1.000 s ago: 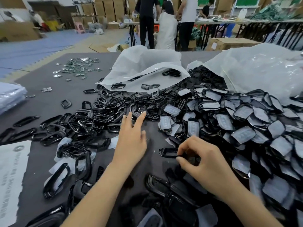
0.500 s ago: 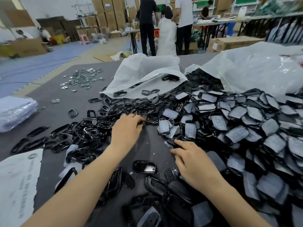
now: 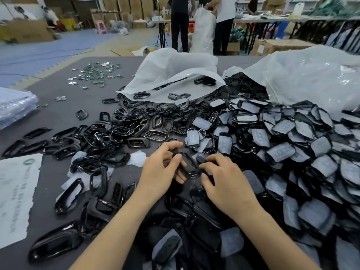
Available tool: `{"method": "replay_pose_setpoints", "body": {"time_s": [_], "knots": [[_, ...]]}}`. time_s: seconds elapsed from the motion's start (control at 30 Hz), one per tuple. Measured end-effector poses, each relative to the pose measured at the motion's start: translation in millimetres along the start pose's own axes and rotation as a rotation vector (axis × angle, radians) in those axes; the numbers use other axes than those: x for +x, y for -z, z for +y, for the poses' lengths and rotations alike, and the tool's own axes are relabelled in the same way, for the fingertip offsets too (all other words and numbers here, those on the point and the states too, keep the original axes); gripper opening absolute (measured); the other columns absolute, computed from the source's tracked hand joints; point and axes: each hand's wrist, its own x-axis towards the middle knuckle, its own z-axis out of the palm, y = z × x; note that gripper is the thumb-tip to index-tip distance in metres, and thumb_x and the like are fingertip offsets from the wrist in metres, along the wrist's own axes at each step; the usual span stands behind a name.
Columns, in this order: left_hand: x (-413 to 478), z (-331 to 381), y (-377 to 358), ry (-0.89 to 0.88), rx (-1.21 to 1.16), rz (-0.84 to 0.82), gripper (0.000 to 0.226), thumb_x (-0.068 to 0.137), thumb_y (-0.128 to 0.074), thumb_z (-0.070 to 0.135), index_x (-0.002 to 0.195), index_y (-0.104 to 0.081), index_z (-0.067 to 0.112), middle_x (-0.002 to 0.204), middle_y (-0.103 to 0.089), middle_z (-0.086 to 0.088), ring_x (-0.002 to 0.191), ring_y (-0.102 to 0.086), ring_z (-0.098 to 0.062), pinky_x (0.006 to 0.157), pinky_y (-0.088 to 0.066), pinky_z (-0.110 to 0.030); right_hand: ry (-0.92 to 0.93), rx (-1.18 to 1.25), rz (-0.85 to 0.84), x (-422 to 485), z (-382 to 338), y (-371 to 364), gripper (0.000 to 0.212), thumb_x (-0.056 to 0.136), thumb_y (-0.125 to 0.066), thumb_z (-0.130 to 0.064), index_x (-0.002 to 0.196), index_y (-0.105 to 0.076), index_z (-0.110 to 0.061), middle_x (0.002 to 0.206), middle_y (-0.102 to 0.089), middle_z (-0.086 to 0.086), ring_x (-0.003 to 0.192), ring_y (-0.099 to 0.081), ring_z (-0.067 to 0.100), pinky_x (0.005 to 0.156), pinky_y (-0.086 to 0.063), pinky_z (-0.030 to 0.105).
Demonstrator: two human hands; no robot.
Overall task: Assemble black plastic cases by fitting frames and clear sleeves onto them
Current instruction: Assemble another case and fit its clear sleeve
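**Q:** Fig. key, pls. Where's the workpiece?
**A:** One black case [image 3: 190, 166], held btwn my hands above the grey table [image 3: 58, 106], just in front of the piles.

**Q:** Grip state?
**A:** Both clamped on it. My left hand [image 3: 159, 170] curls round the far-left end, and my right hand [image 3: 226, 180] pinches the near-right end. There's a small dark bit by my R index tip. Separate part or not, can't tell.

**Q:** Orientation?
**A:** Long axis runs diagonally, far-left to near-right, so each hand has one end. Loose frames [image 3: 120, 131] lie to the L, nearer my left hand. Sleeved cases [image 3: 282, 152] heap to the R, nearer my right hand.

**Q:** Counts?
**A:**
- Held: 1 case.
- Bags: 2, i.e. the white bag [image 3: 171, 73] mid-table and the clear bag [image 3: 311, 75] at R.
- Paper sheet [image 3: 15, 191]: 1.
- Frames and sleeved cases: too many to count.
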Motion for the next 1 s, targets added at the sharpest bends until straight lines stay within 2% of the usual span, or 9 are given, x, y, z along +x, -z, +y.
{"method": "replay_pose_setpoints", "body": {"time_s": [0.17, 0.33, 0.43, 0.5, 0.57, 0.63, 0.8, 0.9, 1.0], "knots": [[4.2, -6.9, 6.0, 0.051, -0.130, 0.030, 0.040, 0.097, -0.047, -0.004, 0.113, -0.058, 0.031, 0.077, -0.070, -0.004, 0.052, -0.064, -0.019, 0.053, -0.054, -0.023, 0.010, -0.045, 0.024, 1.8, -1.2, -4.8, 0.029, 0.092, -0.055, -0.023, 0.117, -0.067, -0.015, 0.127, -0.058, -0.004, 0.121, -0.047, 0.019, 0.099, -0.037, 0.035], [6.3, -8.4, 6.0, 0.079, -0.163, 0.048, 0.045, 0.096, -0.042, -0.008, 0.117, -0.061, 0.026, 0.085, -0.069, -0.007, 0.054, -0.063, -0.016, 0.053, -0.052, -0.022, 0.039, 0.018, 0.282, -0.7, -5.2, -3.0, 0.025, 0.079, -0.071, -0.005, 0.104, -0.071, -0.008, 0.105, -0.068, 0.002, 0.102, -0.060, 0.025, 0.089, -0.044, 0.039], [5.9, -6.6, 6.9, 0.058, -0.129, 0.030, 0.045, 0.097, -0.045, -0.004, 0.121, -0.058, 0.033, 0.082, -0.072, -0.003, 0.051, -0.057, -0.015, 0.049, -0.048, -0.021, 0.017, 0.088, 0.432, -2.1, -3.4, 4.9, 0.017, 0.077, -0.075, -0.003, 0.090, -0.068, -0.009, 0.088, -0.067, 0.001, 0.087, -0.059, 0.024, 0.079, -0.044, 0.034], [6.3, -5.4, 7.6, 0.050, -0.126, 0.026, 0.039, 0.097, -0.048, -0.002, 0.121, -0.057, 0.027, 0.080, -0.074, -0.001, 0.048, -0.055, -0.013, 0.047, -0.047, -0.021, -0.013, 0.176, 0.475, -2.6, -2.4, 9.1, 0.017, 0.076, -0.074, 0.002, 0.085, -0.064, -0.009, 0.083, -0.064, 0.000, 0.079, -0.058, 0.020, 0.075, -0.048, 0.034], [5.2, -4.2, 7.5, 0.039, -0.168, 0.028, 0.030, 0.096, -0.050, -0.002, 0.118, -0.059, 0.017, 0.078, -0.074, -0.002, 0.047, -0.056, -0.013, 0.046, -0.048, -0.021, -0.042, 0.310, 0.483, -3.1, -1.2, 12.4, 0.023, 0.078, -0.071, 0.005, 0.084, -0.060, -0.014, 0.079, -0.061, -0.005, 0.074, -0.057, 0.011, 0.073, -0.047, 0.020], [3.0, -3.6, 8.1, -0.009, -0.193, 0.045, 0.026, 0.095, -0.053, -0.001, 0.109, -0.063, 0.018, 0.076, -0.073, -0.005, 0.045, -0.058, -0.015, 0.044, -0.048, -0.021, -0.075, 0.462, 0.451, -3.2, -1.3, 15.8, 0.028, 0.080, -0.071, 0.002, 0.085, -0.057, -0.023, 0.078, -0.061, -0.013, 0.071, -0.059, 0.005, 0.067, -0.044, 0.009], [-2.2, -0.6, 4.5, -0.038, -0.285, 0.012, 0.022, 0.089, -0.061, -0.002, 0.101, -0.065, 0.016, 0.075, -0.073, -0.008, 0.046, -0.059, -0.014, 0.046, -0.050, -0.020, -0.147, 0.785, 0.333, -3.9, -0.6, 19.2, 0.023, 0.080, -0.073, -0.007, 0.083, -0.061, -0.027, 0.077, -0.067, -0.011, 0.070, -0.065, 0.006, 0.066, -0.051, 0.014], [-4.8, -0.1, -0.6, -0.023, -0.219, -0.076, 0.032, 0.083, -0.066, -0.003, 0.104, -0.067, 0.021, 0.079, -0.074, -0.003, 0.059, -0.060, -0.007, 0.058, -0.050, -0.016, -0.155, 0.825, 0.317, -3.4, 1.3, 20.1, 0.024, 0.080, -0.072, -0.005, 0.080, -0.064, -0.027, 0.076, -0.067, -0.011, 0.068, -0.063, 0.005, 0.066, -0.049, 0.012], [-6.5, 2.0, -1.3, -0.020, -0.219, -0.093, 0.033, 0.084, -0.066, 0.001, 0.106, -0.068, 0.026, 0.079, -0.073, -0.001, 0.063, -0.059, -0.005, 0.061, -0.049, -0.013, -0.131, 0.836, 0.322, -3.0, 1.1, 21.8, 0.030, 0.080, -0.070, 0.002, 0.080, -0.067, -0.028, 0.081, -0.067, -0.008, 0.070, -0.063, 0.007, 0.066, -0.048, 0.012]]}}
